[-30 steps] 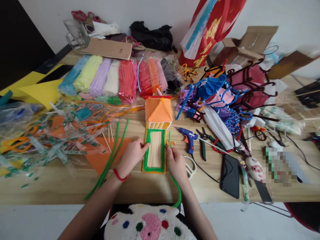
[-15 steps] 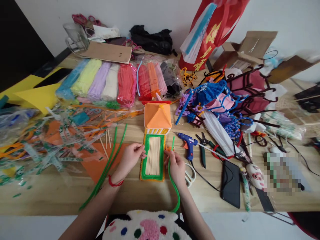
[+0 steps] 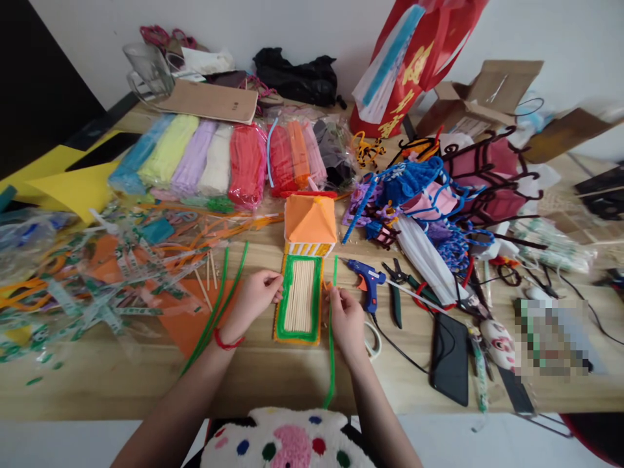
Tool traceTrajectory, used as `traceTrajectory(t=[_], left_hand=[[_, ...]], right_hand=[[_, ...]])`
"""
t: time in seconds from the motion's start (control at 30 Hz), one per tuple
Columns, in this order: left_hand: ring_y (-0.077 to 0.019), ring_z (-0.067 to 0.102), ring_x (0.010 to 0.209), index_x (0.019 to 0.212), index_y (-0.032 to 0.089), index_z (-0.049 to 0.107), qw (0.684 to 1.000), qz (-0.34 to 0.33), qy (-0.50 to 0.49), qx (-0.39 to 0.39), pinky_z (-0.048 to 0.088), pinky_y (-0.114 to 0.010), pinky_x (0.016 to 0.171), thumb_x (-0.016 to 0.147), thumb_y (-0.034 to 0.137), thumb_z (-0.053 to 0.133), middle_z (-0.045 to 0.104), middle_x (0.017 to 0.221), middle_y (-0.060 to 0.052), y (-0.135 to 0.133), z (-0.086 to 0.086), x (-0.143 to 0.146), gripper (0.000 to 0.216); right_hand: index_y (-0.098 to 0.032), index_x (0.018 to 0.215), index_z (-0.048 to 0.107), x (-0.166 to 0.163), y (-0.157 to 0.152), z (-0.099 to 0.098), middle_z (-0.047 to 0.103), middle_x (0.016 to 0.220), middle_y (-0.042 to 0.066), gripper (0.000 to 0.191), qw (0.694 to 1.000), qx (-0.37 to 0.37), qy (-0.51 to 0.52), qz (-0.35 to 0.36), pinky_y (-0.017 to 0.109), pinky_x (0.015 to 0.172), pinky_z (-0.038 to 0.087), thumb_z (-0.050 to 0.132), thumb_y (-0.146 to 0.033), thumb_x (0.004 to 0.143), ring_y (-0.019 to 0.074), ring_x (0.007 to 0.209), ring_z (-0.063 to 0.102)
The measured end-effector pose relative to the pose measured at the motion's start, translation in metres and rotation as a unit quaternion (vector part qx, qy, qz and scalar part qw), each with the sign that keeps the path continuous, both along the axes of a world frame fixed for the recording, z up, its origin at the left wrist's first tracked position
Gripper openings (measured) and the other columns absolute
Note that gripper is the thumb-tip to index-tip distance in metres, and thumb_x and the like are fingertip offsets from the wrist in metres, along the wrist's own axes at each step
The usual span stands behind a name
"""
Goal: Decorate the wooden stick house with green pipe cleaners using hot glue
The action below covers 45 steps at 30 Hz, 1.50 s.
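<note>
In the middle of the table lies a small model house (image 3: pixel 310 224) with an orange pyramid roof and striped front. Its flat base carries a panel of pale wooden sticks (image 3: pixel 299 297) framed by green pipe cleaner. My left hand (image 3: pixel 257 298) is closed at the base's left edge, fingertips pinching it. On the other side my right hand (image 3: pixel 347 316) pinches a long green pipe cleaner (image 3: pixel 332 370); its tip points up beside the house and its tail hangs toward me. More green pipe cleaners (image 3: pixel 214 325) lie beside my left forearm.
To the right are a blue glue gun (image 3: pixel 366 281), pliers (image 3: pixel 396 302), white-handled scissors (image 3: pixel 373 341) and a black phone (image 3: pixel 449 359). Plastic wrappers and orange strips (image 3: pixel 121 266) spread leftward. Bagged pipe cleaners (image 3: pixel 214 159) and a red bag (image 3: pixel 390 97) stand behind.
The model house has shifted slightly away from me and turned a little. The green pipe cleaner in my right hand now hangs straighter, its tail moved left.
</note>
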<state>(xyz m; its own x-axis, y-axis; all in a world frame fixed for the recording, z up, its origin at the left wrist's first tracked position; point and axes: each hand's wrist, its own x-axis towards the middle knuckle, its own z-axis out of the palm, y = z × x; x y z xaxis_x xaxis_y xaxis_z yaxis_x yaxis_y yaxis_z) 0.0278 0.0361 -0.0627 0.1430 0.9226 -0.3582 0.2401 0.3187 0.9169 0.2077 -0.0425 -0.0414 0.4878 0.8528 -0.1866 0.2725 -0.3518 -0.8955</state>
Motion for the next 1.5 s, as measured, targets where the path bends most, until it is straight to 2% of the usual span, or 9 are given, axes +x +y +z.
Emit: traceTrajectory(t=[0.1, 0.17, 0.27, 0.5, 0.73, 0.83, 1.07, 1.3, 1.5], left_hand=[[-0.0134, 0.062, 0.051, 0.084, 0.016, 0.063, 0.999, -0.001, 0.030, 0.028, 0.050, -0.023, 0.048, 0.074, 0.033, 0.062, 0.066, 0.067, -0.001, -0.001, 0.002, -0.003, 0.020], [-0.0134, 0.064, 0.054, 0.087, 0.017, 0.063, 0.996, -0.011, 0.060, 0.060, 0.050, -0.023, 0.050, 0.077, 0.033, 0.060, 0.069, 0.073, -0.002, -0.002, 0.004, -0.004, 0.020], [-0.0136, 0.064, 0.055, 0.087, 0.017, 0.065, 0.985, -0.041, 0.122, 0.118, 0.051, -0.024, 0.054, 0.082, 0.035, 0.054, 0.071, 0.078, -0.003, -0.004, 0.007, -0.006, 0.022], [-0.0169, 0.066, 0.066, 0.101, 0.018, 0.068, 0.961, -0.069, 0.195, 0.181, 0.050, -0.027, 0.060, 0.085, 0.038, 0.053, 0.071, 0.087, -0.006, -0.008, 0.007, -0.007, 0.030], [-0.0189, 0.064, 0.080, 0.100, 0.017, 0.070, 0.946, -0.084, 0.215, 0.228, 0.049, -0.030, 0.074, 0.087, 0.030, 0.049, 0.070, 0.093, -0.008, -0.011, 0.014, -0.006, 0.027], [-0.0184, 0.064, 0.077, 0.100, 0.017, 0.070, 0.947, -0.080, 0.217, 0.225, 0.048, -0.030, 0.072, 0.086, 0.030, 0.051, 0.069, 0.092, -0.008, -0.011, 0.016, -0.006, 0.027], [-0.0140, 0.060, 0.066, 0.101, 0.018, 0.068, 0.951, -0.063, 0.203, 0.224, 0.047, -0.025, 0.063, 0.085, 0.027, 0.051, 0.067, 0.087, -0.006, -0.014, 0.009, -0.003, 0.025], [-0.0117, 0.055, 0.060, 0.100, 0.017, 0.064, 0.948, -0.064, 0.202, 0.239, 0.048, -0.026, 0.063, 0.078, 0.026, 0.061, 0.061, 0.086, -0.004, -0.012, 0.005, 0.001, 0.024], [-0.0129, 0.057, 0.064, 0.101, 0.018, 0.062, 0.940, -0.074, 0.232, 0.241, 0.048, -0.027, 0.065, 0.072, 0.020, 0.067, 0.061, 0.086, -0.003, -0.009, 0.004, 0.003, 0.029]], right_hand=[[-0.015, 0.073, 0.066, -0.002, -0.011, 0.008, 0.058, 0.056, 0.001, 0.040, 0.994, 0.008, -0.094, 0.053, 0.023, 0.052, 0.039, 0.046, -0.047, 0.086, 0.0139, 0.053, 0.052], [-0.013, 0.091, 0.070, -0.011, -0.021, 0.011, 0.061, 0.058, 0.002, 0.038, 0.989, 0.002, -0.112, 0.097, 0.023, 0.051, 0.038, 0.045, -0.042, 0.087, 0.0138, 0.050, 0.052], [-0.010, 0.114, 0.065, -0.031, -0.034, 0.008, 0.068, 0.069, 0.006, 0.042, 0.981, 0.014, -0.122, 0.151, 0.024, 0.053, 0.041, 0.042, -0.035, 0.089, 0.0145, 0.052, 0.055], [-0.005, 0.121, 0.060, -0.059, -0.045, 0.001, 0.065, 0.060, 0.006, 0.044, 0.974, -0.007, -0.166, 0.156, 0.023, 0.052, 0.041, 0.039, -0.029, 0.089, 0.0157, 0.050, 0.057], [-0.003, 0.121, 0.059, -0.066, -0.045, 0.002, 0.072, 0.083, 0.015, 0.044, 0.973, 0.012, -0.163, 0.165, 0.026, 0.066, 0.050, 0.036, -0.023, 0.088, 0.0190, 0.067, 0.066], [-0.004, 0.123, 0.057, -0.069, -0.046, 0.000, 0.072, 0.089, 0.016, 0.045, 0.971, 0.017, -0.163, 0.176, 0.027, 0.068, 0.052, 0.035, -0.022, 0.088, 0.0199, 0.072, 0.068], [-0.004, 0.130, 0.050, -0.072, -0.045, -0.010, 0.071, 0.090, 0.016, 0.047, 0.965, 0.008, -0.166, 0.201, 0.028, 0.070, 0.052, 0.033, -0.021, 0.089, 0.0200, 0.074, 0.068], [-0.005, 0.128, 0.053, -0.073, -0.042, -0.007, 0.071, 0.091, 0.016, 0.044, 0.957, -0.014, -0.172, 0.233, 0.028, 0.072, 0.051, 0.034, -0.019, 0.090, 0.0209, 0.078, 0.068], [-0.003, 0.125, 0.055, -0.074, -0.041, -0.008, 0.071, 0.089, 0.017, 0.043, 0.957, -0.013, -0.187, 0.223, 0.028, 0.076, 0.051, 0.035, -0.018, 0.090, 0.0216, 0.082, 0.068]])
